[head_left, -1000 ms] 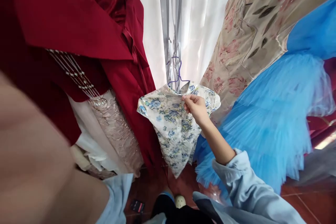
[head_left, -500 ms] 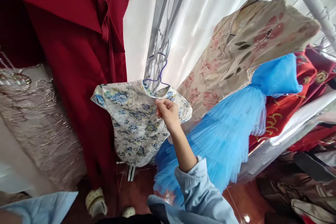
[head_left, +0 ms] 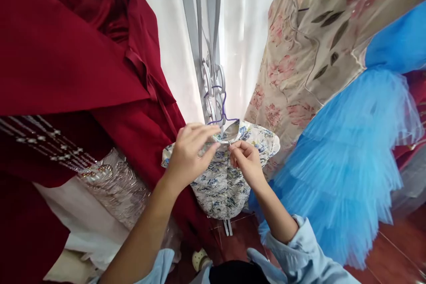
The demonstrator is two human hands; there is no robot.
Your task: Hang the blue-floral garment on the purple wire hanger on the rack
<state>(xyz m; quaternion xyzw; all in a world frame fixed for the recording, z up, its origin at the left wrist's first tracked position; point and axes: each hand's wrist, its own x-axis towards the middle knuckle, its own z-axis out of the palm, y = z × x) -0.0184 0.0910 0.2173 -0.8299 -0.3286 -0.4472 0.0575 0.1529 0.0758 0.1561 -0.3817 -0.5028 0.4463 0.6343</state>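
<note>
A short-sleeved floral blouse [head_left: 213, 186], white with blue flowers, hangs from a purple hanger [head_left: 224, 108]. The hanger hooks into a white ring on a grey stand. At the middle of the round neckline, my right hand [head_left: 248, 162] pinches the blouse's edge, by what looks like a small zipper pull. My left hand [head_left: 191, 153] reaches over the neckline's left side. Its fingers are stretched out and its thumb is apart, near the collar; whether it touches the cloth I cannot tell.
A dark red garment [head_left: 133, 120] hangs on the left beside strings of beads [head_left: 56, 144]. To the right hang a beige floral dress [head_left: 282, 71] and a blue tiered tulle dress [head_left: 342, 155]. White curtain [head_left: 242, 44] hangs behind; red tiles [head_left: 241, 239] lie below.
My left hand has come up from the lower left to the blouse's neckline. My right hand keeps its pinch there. The view has turned and the blouse sits further right in it.
</note>
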